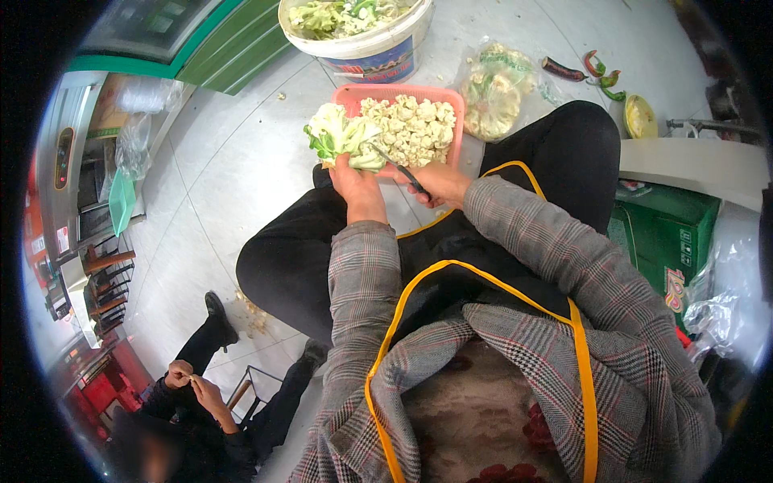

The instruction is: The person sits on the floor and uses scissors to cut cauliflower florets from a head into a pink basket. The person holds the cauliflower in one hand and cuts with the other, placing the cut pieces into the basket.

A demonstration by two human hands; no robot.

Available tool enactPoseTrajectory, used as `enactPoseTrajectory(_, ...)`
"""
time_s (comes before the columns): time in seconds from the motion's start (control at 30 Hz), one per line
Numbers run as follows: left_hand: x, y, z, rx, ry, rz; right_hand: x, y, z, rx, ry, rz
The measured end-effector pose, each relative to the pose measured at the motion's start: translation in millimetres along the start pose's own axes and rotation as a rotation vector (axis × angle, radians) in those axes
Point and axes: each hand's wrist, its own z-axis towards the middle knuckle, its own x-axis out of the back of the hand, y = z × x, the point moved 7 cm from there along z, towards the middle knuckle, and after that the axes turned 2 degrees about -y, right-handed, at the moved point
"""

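My left hand [360, 187] grips a partly cut head of cauliflower [340, 134] by its base, over the left edge of a pink plastic basket [459, 121]. Green leaf bits and pale stalks show on the head. In my right hand [444, 183] is a small black-handled knife [412, 180]. Its blade points up and left, and the tip meets the cauliflower's stalks. Cut cauliflower florets [416, 124] fill much of the basket, just beyond my right hand.
Behind the basket stands a white bucket [356, 48] of leaves and trimmings. Bagged cauliflower [498, 90], peppers [604, 72], an eggplant [563, 69] and a yellow bowl [640, 118] lie to the right. A green carton [664, 235] is by my right leg. Another person's hands [196, 386] are at lower left.
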Motion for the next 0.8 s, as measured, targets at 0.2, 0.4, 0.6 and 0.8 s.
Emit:
enactPoseTrajectory(0.2,-31.5,13.0,-30.3,-0.018,-0.233,0.279,-18.5,0.4,-7.8,0.142,0.015,0.126)
enactPoseTrajectory(0.4,-40.0,31.2,-45.5,0.007,-0.296,0.227,-25.1,2.8,-4.4,0.200,-0.112,0.360)
enactPoseTrajectory(0.6,-37.2,25.8,-30.9,0.021,-0.354,-0.142,-11.7,0.6,-31.2,0.047,-0.263,0.472)
enactPoseTrajectory(0.8,-47.1,17.5,-25.5,0.411,-0.098,-0.617,14.2,-21.5,-43.8,0.154,-0.244,-0.080)
